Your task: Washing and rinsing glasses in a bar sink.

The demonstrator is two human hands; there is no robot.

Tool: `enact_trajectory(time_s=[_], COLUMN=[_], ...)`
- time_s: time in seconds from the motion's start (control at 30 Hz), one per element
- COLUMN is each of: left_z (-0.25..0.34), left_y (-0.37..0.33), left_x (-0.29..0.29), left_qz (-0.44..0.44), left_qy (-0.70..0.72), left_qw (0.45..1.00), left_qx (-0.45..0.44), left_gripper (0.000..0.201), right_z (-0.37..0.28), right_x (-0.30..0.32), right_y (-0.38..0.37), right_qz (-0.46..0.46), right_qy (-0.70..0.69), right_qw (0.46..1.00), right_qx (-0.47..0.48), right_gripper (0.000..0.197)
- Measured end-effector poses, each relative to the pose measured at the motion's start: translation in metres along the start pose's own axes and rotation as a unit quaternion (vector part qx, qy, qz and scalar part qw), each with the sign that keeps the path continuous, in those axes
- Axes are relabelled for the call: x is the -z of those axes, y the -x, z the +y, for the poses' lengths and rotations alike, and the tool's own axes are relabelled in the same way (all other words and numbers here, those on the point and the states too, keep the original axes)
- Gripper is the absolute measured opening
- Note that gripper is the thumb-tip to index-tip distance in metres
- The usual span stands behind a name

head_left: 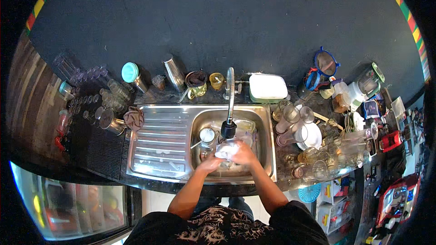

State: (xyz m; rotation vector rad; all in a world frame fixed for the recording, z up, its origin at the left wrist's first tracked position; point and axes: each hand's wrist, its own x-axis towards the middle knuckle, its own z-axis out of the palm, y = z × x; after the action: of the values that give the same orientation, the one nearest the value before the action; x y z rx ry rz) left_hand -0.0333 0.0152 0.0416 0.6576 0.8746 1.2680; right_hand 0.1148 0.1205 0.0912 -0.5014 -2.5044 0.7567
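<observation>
Over the basin of a steel sink (270,154), my left hand (210,165) and my right hand (245,155) come together just below the black spout of the tap (229,129). Between them is a white, foamy-looking thing (225,150), whose kind I cannot make out. The left fingers close on its near left side. On its right side, my right hand grips it, slightly smeared by motion. A round container with white contents (207,134) sits in the basin beside a pale handle. Glassware (245,126) lies behind my hands, partly hidden.
Left of the basin is a ribbed drainboard (163,140) with a brown cloth (134,118) at its corner. Many glasses (313,170) and white plates (309,137) crowd the right counter. Along the wall stand a steel shaker (173,72) and a white-lidded tub (268,87).
</observation>
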Motion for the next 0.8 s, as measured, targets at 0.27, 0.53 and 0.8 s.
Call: enact_trajectory(time_s=[0.27,0.53,0.8], left_z=[0.007,-0.009,-0.012], left_y=[-0.009,-0.027,-0.019], left_x=[-0.016,-0.022,-0.032], left_qz=[0.183,0.097,0.188], left_qy=[0.369,0.382,0.313], left_qw=[0.907,0.917,0.931], left_qx=[0.086,0.05,-0.017], left_gripper=[0.027,0.028,0.035], right_z=[0.0,0.011,-0.041], right_x=[-0.036,-0.069,-0.065], right_y=[0.009,0.008,0.003], right_qz=[0.152,0.392,0.337], right_qy=[-0.415,-0.612,-0.07], right_qw=[0.876,0.569,0.9], right_qx=[-0.191,-0.384,-0.268], right_gripper=[0.032,0.026,0.062])
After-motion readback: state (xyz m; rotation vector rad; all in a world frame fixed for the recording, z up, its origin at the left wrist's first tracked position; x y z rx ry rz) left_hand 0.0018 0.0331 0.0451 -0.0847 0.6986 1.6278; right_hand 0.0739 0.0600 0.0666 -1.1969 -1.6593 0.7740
